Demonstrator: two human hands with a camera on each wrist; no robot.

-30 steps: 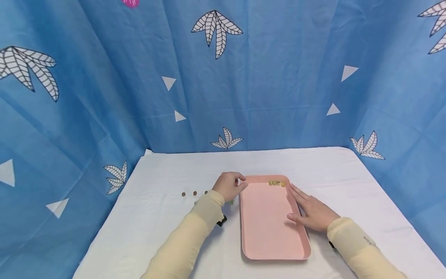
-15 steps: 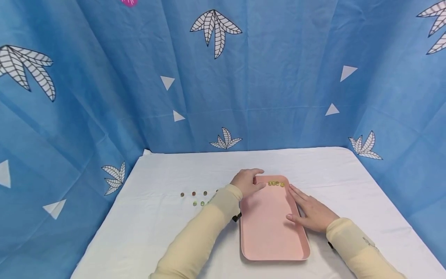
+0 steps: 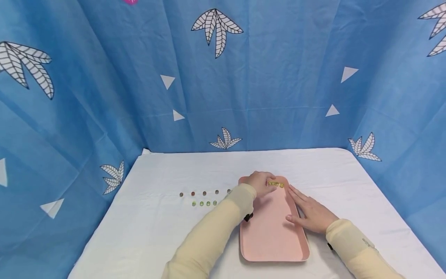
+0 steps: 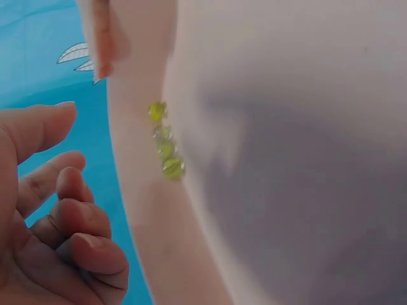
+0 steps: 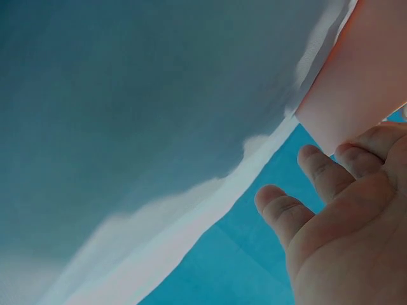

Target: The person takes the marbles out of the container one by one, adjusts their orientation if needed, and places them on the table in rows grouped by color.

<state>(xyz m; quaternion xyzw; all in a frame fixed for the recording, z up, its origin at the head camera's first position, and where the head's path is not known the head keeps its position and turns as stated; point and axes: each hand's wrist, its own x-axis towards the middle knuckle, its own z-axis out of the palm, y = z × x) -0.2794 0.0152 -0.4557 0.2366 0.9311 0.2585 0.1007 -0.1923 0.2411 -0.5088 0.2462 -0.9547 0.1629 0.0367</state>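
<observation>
A pink rectangular tray [image 3: 271,232] lies on the white table. Inside its far end, toward the right corner, several yellow-green glass marbles [image 4: 173,168] sit in a short line. My left hand [image 3: 260,183] reaches over the tray's far left part, fingertips close to those marbles. In the left wrist view its fingers are loosely bent and nothing shows between thumb and forefinger. My right hand [image 3: 315,213] lies along the tray's right side, fingers extended against the rim and thumb over the inside. Only part of the tray wall [image 5: 362,70] shows in the right wrist view.
Left of the tray, a row of dark marbles [image 3: 204,193] lies on the white cloth [image 3: 139,232]. A row of green marbles [image 3: 201,204] runs nearer to me, partly hidden by my left sleeve [image 3: 212,228]. A blue patterned curtain [image 3: 289,77] hangs behind the table.
My left hand has moved right, from the tray's left rim to over its inside near the yellow-green marbles. More of the table marbles now show. My right hand has stayed put.
</observation>
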